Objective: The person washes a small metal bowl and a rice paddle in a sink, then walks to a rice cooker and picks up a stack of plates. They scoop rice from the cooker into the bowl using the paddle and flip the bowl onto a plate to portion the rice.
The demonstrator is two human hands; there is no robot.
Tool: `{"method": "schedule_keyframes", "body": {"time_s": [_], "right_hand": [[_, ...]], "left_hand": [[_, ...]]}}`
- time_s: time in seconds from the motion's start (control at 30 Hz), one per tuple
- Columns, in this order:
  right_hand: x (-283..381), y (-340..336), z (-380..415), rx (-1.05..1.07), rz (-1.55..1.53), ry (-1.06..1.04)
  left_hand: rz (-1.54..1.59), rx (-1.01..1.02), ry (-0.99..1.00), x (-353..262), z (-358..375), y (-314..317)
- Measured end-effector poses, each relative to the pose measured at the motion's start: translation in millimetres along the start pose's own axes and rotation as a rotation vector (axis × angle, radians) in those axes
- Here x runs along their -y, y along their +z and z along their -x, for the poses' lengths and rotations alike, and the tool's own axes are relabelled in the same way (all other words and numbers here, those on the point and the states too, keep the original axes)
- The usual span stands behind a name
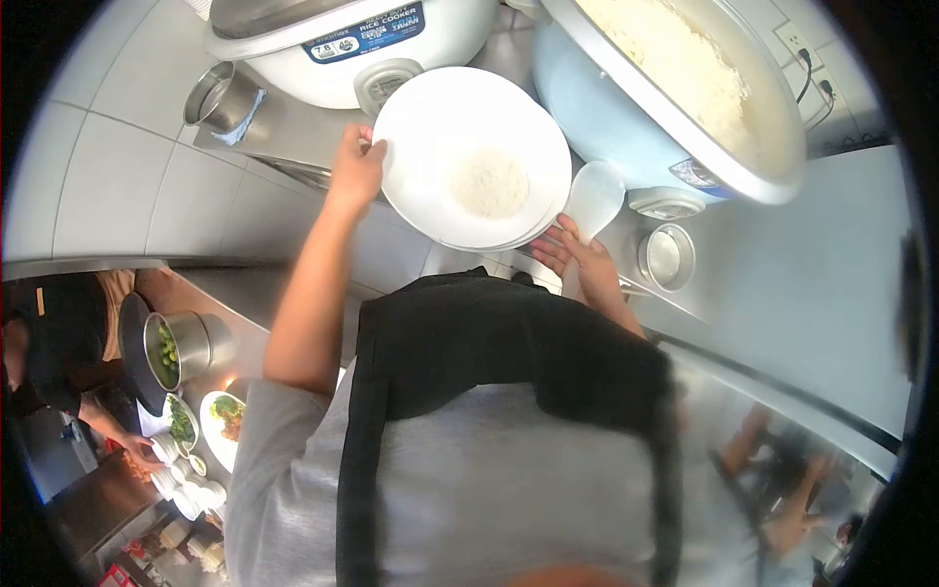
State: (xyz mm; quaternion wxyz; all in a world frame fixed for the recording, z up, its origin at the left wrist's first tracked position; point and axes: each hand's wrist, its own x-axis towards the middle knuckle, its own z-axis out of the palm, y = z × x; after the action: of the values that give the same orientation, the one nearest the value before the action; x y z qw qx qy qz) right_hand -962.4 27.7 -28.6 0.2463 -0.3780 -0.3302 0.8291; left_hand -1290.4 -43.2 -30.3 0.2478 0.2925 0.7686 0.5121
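My left hand grips the left rim of a large white plate, its thumb on top. Under that plate a second rim shows, so at least two are stacked. A small mound of white rice lies on the plate. In my right hand is a pale rice paddle, blade up, its handle running through the palm. The fingertips of this hand reach right to the plate's lower right rim. Just beyond the paddle stands an open light-blue rice cooker, full of white rice.
A white rice cooker with its lid down stands at the back, beside a metal pot on a blue cloth. A round metal container sits on the right. At lower left, a person's hand is among small white cups near a pot of greens.
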Motion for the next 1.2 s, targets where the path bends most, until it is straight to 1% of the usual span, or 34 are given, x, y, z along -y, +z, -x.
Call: {"method": "schedule_keyframes", "body": {"time_s": [0.07,0.17,0.2,0.3,0.37,0.4,0.5,0.6,0.63,0.7,0.73,0.8,0.83,0.87,0.9,0.97,1.0,1.1,1.13,1.2], "right_hand": [[-1.3,-1.9,-1.7,0.007,0.003,-0.006],[-8.0,-8.9,-6.8,0.023,0.012,-0.038],[-7.7,-8.6,-7.2,0.029,0.017,-0.053],[9.5,-10.9,5.9,-0.138,0.474,-0.093],[6.1,-31.3,5.7,-0.116,0.498,-0.196],[4.2,-36.2,4.1,-0.103,0.511,-0.247],[31.6,15.6,17.0,-0.053,0.478,-0.22],[41.0,39.7,-2.2,0.197,0.245,-0.071],[41.1,53.4,-4.7,0.155,0.175,-0.073],[39.6,77.3,-7.3,0.072,0.042,-0.069],[36.4,70.2,-17.9,0.133,0.03,-0.047],[28.0,69.7,-34.5,0.186,0.018,-0.056],[25.7,73.2,-38.8,0.215,0.008,-0.057],[24.3,79.3,-40.3,0.192,0.071,-0.071],[27.4,81.2,-41.9,0.235,0.172,-0.056],[40.0,83.1,-45.7,0.325,0.374,-0.033],[49.7,80.2,-49.3,0.265,0.536,-0.024],[75.3,73.0,-39.9,0.303,0.808,-0.665],[79.5,73.3,-39.2,0.349,0.91,-0.792],[85.7,76.9,-36.4,0.44,1.1,-1.061]], "left_hand": [[0.207,0.07,-0.246,-30.0,16.2,3.1],[0.242,0.141,-0.33,-49.7,27.8,7.8],[0.246,0.145,-0.319,-46.4,27.4,8.6],[0.278,0.152,-0.25,-30.9,20.9,1.9],[0.325,0.153,-0.165,-24.0,19.6,-9.1],[0.351,0.149,-0.163,-29.8,22.3,-15.3],[0.43,0.156,-0.148,-55.6,34.9,-38.3],[0.493,0.195,-0.055,-68.0,41.5,-59.1],[0.503,0.184,-0.074,-73.7,47.0,-65.1],[0.53,0.158,-0.114,-82.9,64.5,-71.6],[0.675,0.102,-0.158,-79.7,78.7,-69.3],[0.967,-0.018,-0.232,-74.0,119.7,-56.3],[0.994,-0.027,-0.254,-79.1,143.8,-42.4],[1.021,-0.126,-0.232,-80.2,155.9,-29.7],[1.043,-0.225,-0.212,-77.2,165.4,-21.6],[1.072,-0.327,-0.196,-69.1,179.3,-18.9],[1.087,-0.375,-0.188,-65.5,186.0,-19.0],[1.155,-0.465,-0.133,-53.9,214.2,-23.8],[1.108,-0.504,-0.11,-49.3,226.2,-22.9],[1.068,-0.57,-0.143,-48.5,253.8,-18.5]]}}
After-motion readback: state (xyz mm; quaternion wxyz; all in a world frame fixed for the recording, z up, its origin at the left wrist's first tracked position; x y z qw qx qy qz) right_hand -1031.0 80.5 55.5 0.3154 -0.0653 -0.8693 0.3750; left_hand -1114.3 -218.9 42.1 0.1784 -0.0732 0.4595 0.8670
